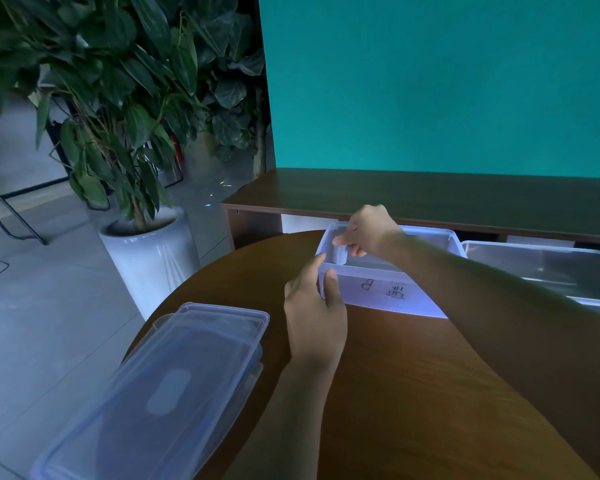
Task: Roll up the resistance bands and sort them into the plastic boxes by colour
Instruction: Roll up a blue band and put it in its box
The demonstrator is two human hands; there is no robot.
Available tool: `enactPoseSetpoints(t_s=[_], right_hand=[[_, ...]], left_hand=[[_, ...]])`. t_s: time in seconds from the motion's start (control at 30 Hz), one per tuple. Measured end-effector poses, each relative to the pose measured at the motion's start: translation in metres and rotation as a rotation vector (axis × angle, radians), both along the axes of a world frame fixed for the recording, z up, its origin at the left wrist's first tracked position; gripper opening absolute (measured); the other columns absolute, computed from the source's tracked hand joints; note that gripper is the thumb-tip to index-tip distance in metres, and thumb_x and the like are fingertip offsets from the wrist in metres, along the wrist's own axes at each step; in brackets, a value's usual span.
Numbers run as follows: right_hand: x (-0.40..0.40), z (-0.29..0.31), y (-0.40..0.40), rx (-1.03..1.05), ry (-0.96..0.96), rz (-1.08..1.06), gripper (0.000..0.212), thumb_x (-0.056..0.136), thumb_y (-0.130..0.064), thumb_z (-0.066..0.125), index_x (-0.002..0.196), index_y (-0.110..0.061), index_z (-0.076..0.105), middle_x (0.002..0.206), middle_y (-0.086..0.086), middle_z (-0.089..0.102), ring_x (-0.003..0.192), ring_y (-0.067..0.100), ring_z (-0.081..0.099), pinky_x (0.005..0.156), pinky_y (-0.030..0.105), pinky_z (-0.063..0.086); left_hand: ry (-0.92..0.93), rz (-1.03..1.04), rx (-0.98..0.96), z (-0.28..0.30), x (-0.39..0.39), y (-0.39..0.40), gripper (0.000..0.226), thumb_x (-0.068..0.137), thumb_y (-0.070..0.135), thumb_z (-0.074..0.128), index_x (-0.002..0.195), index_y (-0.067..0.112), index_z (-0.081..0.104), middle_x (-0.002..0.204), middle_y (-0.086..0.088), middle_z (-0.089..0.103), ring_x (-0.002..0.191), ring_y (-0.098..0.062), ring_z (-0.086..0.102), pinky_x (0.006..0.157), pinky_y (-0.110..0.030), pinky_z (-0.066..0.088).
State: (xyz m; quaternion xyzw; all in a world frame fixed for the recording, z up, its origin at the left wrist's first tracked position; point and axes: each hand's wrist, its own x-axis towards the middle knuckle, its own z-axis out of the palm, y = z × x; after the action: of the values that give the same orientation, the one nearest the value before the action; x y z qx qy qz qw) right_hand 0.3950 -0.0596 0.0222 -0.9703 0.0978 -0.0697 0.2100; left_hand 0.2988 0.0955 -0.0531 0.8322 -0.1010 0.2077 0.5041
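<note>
A clear plastic box (378, 289) with handwritten dark marks on its near wall stands open and upright on the round wooden table. Inside it, at the left end, a pale rolled band (340, 255) stands on end; its colour is hard to tell in the dim light. A second open clear box (548, 265) stands just to the right of the first. Two clear lids (174, 375), stacked, lie well to the first box's near left, overhanging the table edge.
</note>
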Motion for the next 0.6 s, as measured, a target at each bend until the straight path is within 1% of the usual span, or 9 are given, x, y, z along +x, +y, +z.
enactPoseSetpoints(t_s=[0.07,0.17,0.27,0.33,0.4,0.43,0.47,0.53,0.6], right_hand=[[0.001,0.000,0.000,-0.006,-0.005,0.009,0.034,0.090,-0.035,0.075,0.083,-0.002,0.077,0.072,0.007,0.076,0.069,0.017,0.075,0.083,0.030,0.061],[0.002,0.000,0.001,0.028,0.007,0.001,0.034,0.090,-0.033,0.075,0.084,0.000,0.076,0.075,0.009,0.076,0.072,0.019,0.076,0.085,0.031,0.060],[0.003,-0.001,0.002,0.122,0.008,-0.006,0.036,0.089,-0.032,0.077,0.089,0.004,0.076,0.080,0.010,0.078,0.079,0.021,0.077,0.089,0.032,0.059],[0.004,-0.002,0.003,0.163,0.002,-0.012,0.037,0.088,-0.033,0.078,0.092,0.004,0.076,0.082,0.010,0.078,0.083,0.022,0.077,0.090,0.034,0.059],[0.003,-0.002,0.001,0.174,0.012,-0.015,0.035,0.088,-0.032,0.078,0.093,0.003,0.077,0.084,0.009,0.078,0.084,0.021,0.076,0.088,0.033,0.060],[0.003,-0.002,-0.001,0.187,0.008,-0.013,0.032,0.087,-0.029,0.079,0.093,0.002,0.077,0.084,0.009,0.078,0.081,0.019,0.076,0.085,0.031,0.061],[0.002,-0.002,-0.004,0.212,-0.003,-0.008,0.026,0.085,-0.023,0.080,0.093,0.001,0.077,0.083,0.009,0.078,0.075,0.016,0.075,0.078,0.027,0.061],[0.000,-0.001,-0.008,0.253,-0.016,0.003,0.017,0.083,-0.013,0.081,0.092,0.001,0.076,0.082,0.010,0.077,0.065,0.012,0.070,0.062,0.019,0.058],[0.001,0.000,-0.007,0.240,-0.010,-0.009,0.012,0.084,-0.010,0.079,0.088,0.000,0.076,0.078,0.009,0.076,0.059,0.009,0.068,0.055,0.017,0.055]], left_hand=[[0.009,-0.011,-0.006,0.000,-0.001,0.001,0.040,0.106,0.039,0.041,0.143,0.031,0.051,0.134,0.007,0.060,0.124,-0.005,0.046,0.075,-0.001,0.029],[0.015,-0.026,-0.002,0.001,-0.001,0.001,0.040,0.106,0.039,0.041,0.144,0.032,0.050,0.137,0.007,0.058,0.126,-0.006,0.045,0.076,-0.002,0.028],[0.014,-0.031,0.016,0.003,-0.003,0.001,0.040,0.106,0.039,0.041,0.145,0.031,0.049,0.139,0.006,0.057,0.126,-0.003,0.043,0.065,0.008,0.029],[0.017,-0.044,0.019,0.005,-0.004,0.001,0.041,0.106,0.038,0.041,0.146,0.031,0.048,0.140,0.005,0.056,0.122,0.001,0.038,0.062,0.012,0.027],[0.019,-0.054,0.020,0.005,-0.004,0.002,0.042,0.106,0.038,0.041,0.147,0.031,0.047,0.141,0.005,0.055,0.122,0.001,0.037,0.062,0.012,0.027],[0.019,-0.057,0.023,0.005,-0.004,0.002,0.042,0.106,0.039,0.042,0.147,0.032,0.047,0.142,0.006,0.054,0.126,-0.001,0.039,0.062,0.011,0.028],[0.019,-0.058,0.026,0.005,-0.004,0.002,0.042,0.106,0.039,0.042,0.147,0.032,0.046,0.143,0.007,0.054,0.130,-0.003,0.040,0.062,0.010,0.028],[0.024,-0.059,0.033,0.004,-0.004,0.003,0.043,0.105,0.041,0.043,0.148,0.032,0.046,0.144,0.007,0.053,0.134,-0.006,0.040,0.062,0.010,0.027],[0.024,-0.058,0.038,0.004,-0.004,0.003,0.044,0.105,0.042,0.043,0.148,0.032,0.045,0.144,0.007,0.053,0.134,-0.007,0.040,0.063,0.009,0.027]])
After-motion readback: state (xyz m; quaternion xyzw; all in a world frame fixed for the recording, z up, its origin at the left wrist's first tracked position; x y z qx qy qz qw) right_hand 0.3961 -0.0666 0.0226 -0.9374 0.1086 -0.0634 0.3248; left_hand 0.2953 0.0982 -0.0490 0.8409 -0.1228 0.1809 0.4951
